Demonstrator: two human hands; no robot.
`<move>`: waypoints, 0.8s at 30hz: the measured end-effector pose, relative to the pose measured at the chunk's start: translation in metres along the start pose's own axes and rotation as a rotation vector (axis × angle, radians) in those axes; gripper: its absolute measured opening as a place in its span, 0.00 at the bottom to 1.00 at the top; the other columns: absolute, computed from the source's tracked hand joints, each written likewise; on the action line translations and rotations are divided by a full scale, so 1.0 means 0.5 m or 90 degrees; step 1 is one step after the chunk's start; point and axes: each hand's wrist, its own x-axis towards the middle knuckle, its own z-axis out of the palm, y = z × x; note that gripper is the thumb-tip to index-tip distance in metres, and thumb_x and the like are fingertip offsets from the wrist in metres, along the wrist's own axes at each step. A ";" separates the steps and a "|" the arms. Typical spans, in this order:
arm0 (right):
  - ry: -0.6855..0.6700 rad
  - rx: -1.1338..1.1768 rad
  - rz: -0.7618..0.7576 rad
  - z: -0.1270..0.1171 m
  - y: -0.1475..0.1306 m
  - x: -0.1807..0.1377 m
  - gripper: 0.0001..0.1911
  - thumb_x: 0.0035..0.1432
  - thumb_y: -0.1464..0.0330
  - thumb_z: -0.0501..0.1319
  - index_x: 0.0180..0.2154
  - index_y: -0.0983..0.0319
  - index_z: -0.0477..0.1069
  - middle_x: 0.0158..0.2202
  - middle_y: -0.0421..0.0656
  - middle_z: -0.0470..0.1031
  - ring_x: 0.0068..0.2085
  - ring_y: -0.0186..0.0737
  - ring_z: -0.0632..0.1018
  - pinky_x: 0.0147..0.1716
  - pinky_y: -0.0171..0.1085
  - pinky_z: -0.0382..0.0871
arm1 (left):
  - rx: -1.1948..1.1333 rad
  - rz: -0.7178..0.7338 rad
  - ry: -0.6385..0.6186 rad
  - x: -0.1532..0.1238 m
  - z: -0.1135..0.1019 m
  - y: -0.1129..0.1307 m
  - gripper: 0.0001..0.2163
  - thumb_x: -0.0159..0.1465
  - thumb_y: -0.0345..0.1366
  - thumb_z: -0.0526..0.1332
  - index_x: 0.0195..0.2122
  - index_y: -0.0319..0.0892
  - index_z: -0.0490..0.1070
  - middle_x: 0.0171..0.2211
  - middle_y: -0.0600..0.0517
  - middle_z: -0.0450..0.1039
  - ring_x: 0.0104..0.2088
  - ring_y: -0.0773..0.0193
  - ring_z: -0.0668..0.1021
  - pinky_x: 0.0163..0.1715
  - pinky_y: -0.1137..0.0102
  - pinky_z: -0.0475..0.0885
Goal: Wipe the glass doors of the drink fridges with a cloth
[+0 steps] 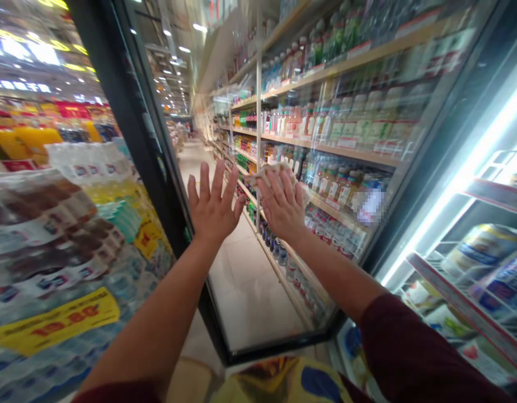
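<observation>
A glass cooler door (279,342) with a black frame stands swung out in front of me. My left hand (214,204) lies palm-forward against the glass, fingers spread, with nothing in it. To its right, my right hand (281,204) presses a light, brownish-white cloth (279,168) to the pane. The cloth's edges show above and beside the fingers; the rest is hidden under the palm. Shelves of drink bottles (342,120) show in the glass behind both hands.
At the right is the cooler's inside, with a bright light strip (455,184) and wire shelves holding cans (485,246). Wrapped packs of bottles (40,224) are stacked at the left, bearing a yellow price sign (57,322). Beyond the glass runs a tiled aisle floor (241,274).
</observation>
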 end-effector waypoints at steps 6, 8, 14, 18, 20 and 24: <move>-0.006 -0.025 0.062 -0.017 0.084 0.054 0.27 0.74 0.62 0.44 0.71 0.55 0.52 0.72 0.40 0.55 0.73 0.45 0.52 0.72 0.53 0.47 | 0.014 -0.004 0.010 0.000 0.007 -0.007 0.31 0.70 0.46 0.57 0.72 0.52 0.48 0.73 0.51 0.44 0.74 0.54 0.41 0.72 0.46 0.38; 0.030 -0.040 0.140 -0.019 0.105 0.049 0.28 0.74 0.63 0.42 0.71 0.58 0.53 0.72 0.43 0.55 0.73 0.47 0.53 0.70 0.54 0.51 | 0.014 -0.013 0.005 0.000 0.007 -0.006 0.31 0.70 0.46 0.56 0.72 0.52 0.49 0.73 0.50 0.45 0.74 0.51 0.43 0.72 0.45 0.40; -0.001 -0.049 0.115 -0.011 0.110 -0.086 0.28 0.73 0.62 0.45 0.70 0.59 0.54 0.70 0.47 0.58 0.74 0.47 0.50 0.71 0.52 0.47 | 0.038 -0.013 -0.001 0.000 0.005 -0.004 0.31 0.70 0.46 0.55 0.73 0.52 0.48 0.73 0.48 0.45 0.73 0.49 0.43 0.71 0.43 0.41; 0.022 -0.012 0.128 -0.015 0.146 -0.069 0.28 0.74 0.61 0.44 0.70 0.59 0.55 0.71 0.47 0.57 0.74 0.46 0.51 0.71 0.51 0.46 | 0.022 -0.013 0.007 0.001 0.010 -0.007 0.31 0.70 0.46 0.55 0.72 0.52 0.49 0.73 0.48 0.45 0.73 0.48 0.44 0.71 0.44 0.39; 0.052 0.009 0.196 -0.014 0.158 -0.039 0.29 0.74 0.61 0.41 0.70 0.61 0.54 0.71 0.48 0.56 0.74 0.47 0.51 0.70 0.53 0.48 | 0.006 -0.022 0.010 0.003 0.011 -0.006 0.30 0.70 0.47 0.55 0.72 0.52 0.51 0.73 0.48 0.46 0.73 0.48 0.43 0.71 0.44 0.39; 0.068 0.028 0.234 -0.003 0.113 -0.019 0.29 0.74 0.63 0.41 0.71 0.63 0.51 0.71 0.50 0.56 0.74 0.46 0.47 0.71 0.55 0.45 | -0.013 -0.022 0.019 0.002 0.008 -0.006 0.30 0.69 0.48 0.55 0.71 0.48 0.53 0.72 0.46 0.49 0.74 0.51 0.43 0.71 0.46 0.38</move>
